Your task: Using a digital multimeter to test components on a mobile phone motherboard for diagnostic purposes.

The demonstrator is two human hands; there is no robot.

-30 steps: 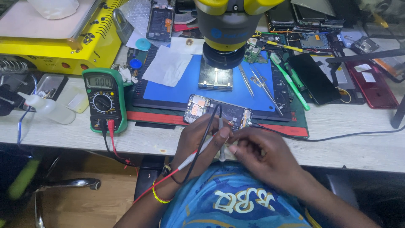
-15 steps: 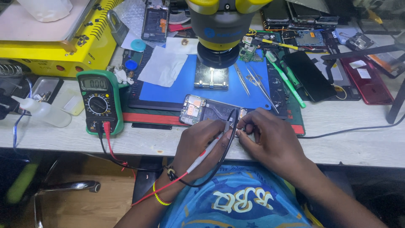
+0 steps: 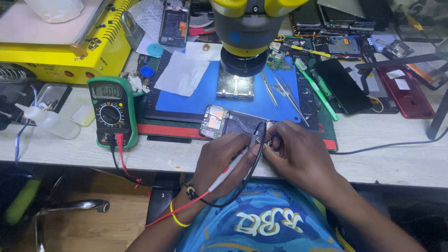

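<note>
Head view: our left hand pinches the white-and-red pen-shaped meter probe, tip on the opened black phone with bare circuit board at the bench's near edge; our right hand fingers closed at the phone's right end, the black lead looping between both hands; green handheld multimeter sits well left; grey-and-yellow microscope head hangs over the blue rubber mat.

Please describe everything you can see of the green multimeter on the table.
The green multimeter lies flat on the pale table, left of the blue mat. Its black body sits in a green, rubbery-looking case. At the top is a grey display that shows digits; below it is a round black dial ringed with small markings. A red lead and a black lead plug into its lower edge and hang over the table edge. No hand touches it.
</note>
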